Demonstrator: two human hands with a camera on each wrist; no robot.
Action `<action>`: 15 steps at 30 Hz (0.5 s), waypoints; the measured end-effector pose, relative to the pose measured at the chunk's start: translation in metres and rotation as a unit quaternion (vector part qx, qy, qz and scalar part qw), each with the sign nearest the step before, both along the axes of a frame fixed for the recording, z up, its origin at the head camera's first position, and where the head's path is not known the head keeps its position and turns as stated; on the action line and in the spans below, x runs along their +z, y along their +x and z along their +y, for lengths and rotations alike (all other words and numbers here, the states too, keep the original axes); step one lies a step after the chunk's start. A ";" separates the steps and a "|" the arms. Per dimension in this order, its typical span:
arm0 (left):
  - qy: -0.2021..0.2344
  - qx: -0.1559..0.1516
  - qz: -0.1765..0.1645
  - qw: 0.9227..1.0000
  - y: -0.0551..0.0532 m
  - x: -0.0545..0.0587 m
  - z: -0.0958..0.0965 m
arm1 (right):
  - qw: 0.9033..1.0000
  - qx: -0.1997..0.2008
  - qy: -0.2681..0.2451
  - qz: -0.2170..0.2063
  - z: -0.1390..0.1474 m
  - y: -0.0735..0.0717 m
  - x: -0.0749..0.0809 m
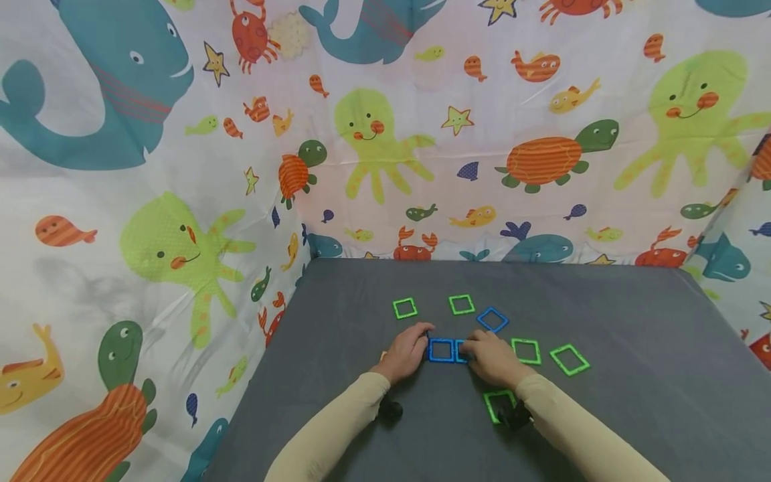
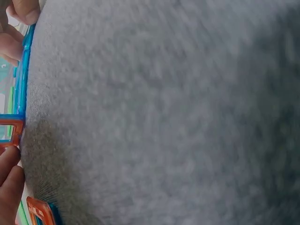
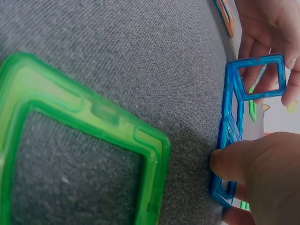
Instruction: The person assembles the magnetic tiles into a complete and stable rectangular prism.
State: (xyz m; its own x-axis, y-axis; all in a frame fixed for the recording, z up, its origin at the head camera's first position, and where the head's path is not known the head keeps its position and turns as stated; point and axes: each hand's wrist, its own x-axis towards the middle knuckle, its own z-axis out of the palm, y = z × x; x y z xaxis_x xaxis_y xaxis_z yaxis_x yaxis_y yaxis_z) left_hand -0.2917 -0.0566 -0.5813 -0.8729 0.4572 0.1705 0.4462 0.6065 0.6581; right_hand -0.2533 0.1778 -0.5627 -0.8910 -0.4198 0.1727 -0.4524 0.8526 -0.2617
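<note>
My left hand (image 1: 406,355) pinches a blue square frame tile (image 3: 255,61) that stands upright, as the right wrist view shows. That tile's lower edge meets a flat blue square tile (image 1: 442,360). In the left wrist view an orange edge (image 2: 18,133) shows at the left fingers; whether it belongs to a separate tile I cannot tell. My right hand (image 1: 495,358) grips a second flat blue tile (image 3: 217,185), thumb on its near side, and partly covers it. The two flat tiles touch edge to edge on the grey table.
Behind the hands lie green square tiles (image 1: 405,316) and a blue one (image 1: 492,308). More green tiles (image 1: 527,340) lie to the right, one (image 3: 84,105) under the right wrist. An orange-and-blue piece (image 2: 42,211) lies by the left hand. A patterned curtain (image 1: 385,201) hangs behind.
</note>
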 end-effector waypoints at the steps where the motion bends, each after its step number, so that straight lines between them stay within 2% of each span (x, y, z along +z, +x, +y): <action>1: 0.002 0.001 0.000 1.000 0.000 0.000 0.000 | 1.000 0.000 0.001 0.001 0.000 0.000 0.000; 11: -0.003 0.007 -0.006 1.000 0.000 0.003 0.002 | 1.000 -0.006 0.008 -0.010 0.000 -0.002 -0.001; 15: 0.011 0.024 -0.029 0.999 0.002 0.005 0.003 | 1.000 -0.007 0.009 -0.016 0.001 -0.002 0.000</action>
